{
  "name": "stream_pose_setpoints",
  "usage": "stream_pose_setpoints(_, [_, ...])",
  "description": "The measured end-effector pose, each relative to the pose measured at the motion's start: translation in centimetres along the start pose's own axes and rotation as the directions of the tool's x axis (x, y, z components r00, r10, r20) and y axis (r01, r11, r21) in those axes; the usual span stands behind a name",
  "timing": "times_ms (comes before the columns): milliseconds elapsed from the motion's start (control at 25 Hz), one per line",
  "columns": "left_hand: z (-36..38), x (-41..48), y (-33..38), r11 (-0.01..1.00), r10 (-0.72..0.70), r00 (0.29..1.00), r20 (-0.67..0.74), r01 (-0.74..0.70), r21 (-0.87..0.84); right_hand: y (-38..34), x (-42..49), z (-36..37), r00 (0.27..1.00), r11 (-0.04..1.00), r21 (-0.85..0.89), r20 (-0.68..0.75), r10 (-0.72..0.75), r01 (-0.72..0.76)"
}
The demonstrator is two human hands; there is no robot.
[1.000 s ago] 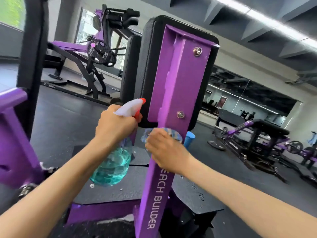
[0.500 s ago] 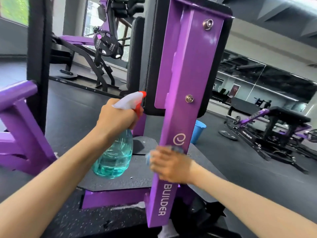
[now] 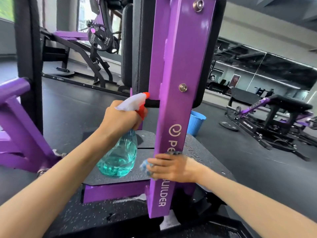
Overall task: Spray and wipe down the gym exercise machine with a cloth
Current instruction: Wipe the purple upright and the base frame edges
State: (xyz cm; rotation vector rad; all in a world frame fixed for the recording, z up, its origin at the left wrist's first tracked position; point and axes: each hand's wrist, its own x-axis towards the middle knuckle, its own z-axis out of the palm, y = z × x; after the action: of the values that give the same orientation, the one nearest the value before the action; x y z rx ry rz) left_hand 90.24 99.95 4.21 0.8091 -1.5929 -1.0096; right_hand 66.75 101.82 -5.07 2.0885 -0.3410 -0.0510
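Note:
A purple upright post [image 3: 178, 83] of the gym machine stands in front of me, with white lettering low down and a black pad [image 3: 139, 48] behind it. My left hand [image 3: 120, 119] grips a clear teal spray bottle [image 3: 120, 155] by its white and red trigger head, nozzle close to the post's left edge. My right hand [image 3: 171, 166] holds a blue patterned cloth [image 3: 145, 166] against the lower part of the post, fingers wrapped round the post's left edge. Most of the cloth is hidden under the hand.
A grey textured footplate [image 3: 202, 152] lies behind the post. A blue bucket [image 3: 197, 122] stands on the dark floor past it. Purple frame bars [image 3: 20, 126] sit at the left, a plate-loaded machine [image 3: 99, 38] at the back, another bench machine [image 3: 274, 114] at the right.
My right hand has slid the cloth down the post, from near the lower bolt to the lettering. The view has moved closer and lower. The left hand keeps its hold on the bottle.

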Motion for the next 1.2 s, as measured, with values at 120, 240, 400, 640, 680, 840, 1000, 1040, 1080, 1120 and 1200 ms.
stream_pose_setpoints(120, [-0.7,0.5,-0.1,1.000,-0.005,0.999,-0.032,0.005,0.018,3.6,2.5,-1.6,0.998,0.995,-0.078,-0.035,0.058,-0.061])
stream_pose_setpoints(240, [-0.7,0.8,-0.7,1.000,-0.012,0.998,-0.064,0.014,0.026,9.8,5.3,-4.0,0.892,0.907,-0.103,-0.255,0.373,-0.408])
stream_pose_setpoints(400, [0.0,0.1,-1.8,0.997,-0.020,0.999,-0.026,0.022,0.077,2.1,3.3,-0.2,0.966,0.969,-0.027,-0.085,0.243,-0.246])
stream_pose_setpoints(640, [0.4,-0.1,-2.7,0.999,-0.036,0.999,0.009,0.036,0.006,3.6,2.8,-1.4,0.996,0.994,-0.068,-0.019,0.084,-0.085])
stream_pose_setpoints(680, [0.4,-0.2,-3.0,0.998,-0.051,0.999,0.005,0.051,0.021,5.1,3.5,-2.0,0.976,0.975,-0.087,-0.087,0.198,-0.205])
stream_pose_setpoints(840, [-0.3,-0.5,-4.7,0.986,-0.140,0.990,-0.024,0.142,0.083,-1.2,3.1,1.3,0.925,0.923,-0.173,0.108,0.363,-0.342])
stream_pose_setpoints(1000, [-0.7,0.6,-4.5,0.990,-0.125,0.983,-0.132,0.132,0.046,-13.5,-0.5,5.9,0.811,0.982,-0.081,0.554,0.187,-0.171])
stream_pose_setpoints(1040, [-0.5,0.9,-4.2,0.992,-0.109,0.984,-0.140,0.115,0.042,-14.4,-0.5,6.2,0.801,0.987,-0.040,0.579,0.150,-0.156])
stream_pose_setpoints(1080, [-0.2,1.1,-3.9,0.993,-0.098,0.985,-0.141,0.105,0.044,-14.5,-0.3,6.2,0.809,0.992,0.000,0.578,0.103,-0.126])
stream_pose_setpoints(1120, [0.2,1.1,-3.6,0.993,-0.094,0.987,-0.133,0.102,0.053,-14.0,-0.3,6.0,0.827,0.995,0.031,0.559,0.062,-0.095])
stream_pose_setpoints(1200, [1.1,1.0,-3.5,0.992,-0.086,0.991,-0.106,0.095,0.085,-11.7,0.1,5.5,0.873,0.992,0.043,0.480,0.086,-0.122])
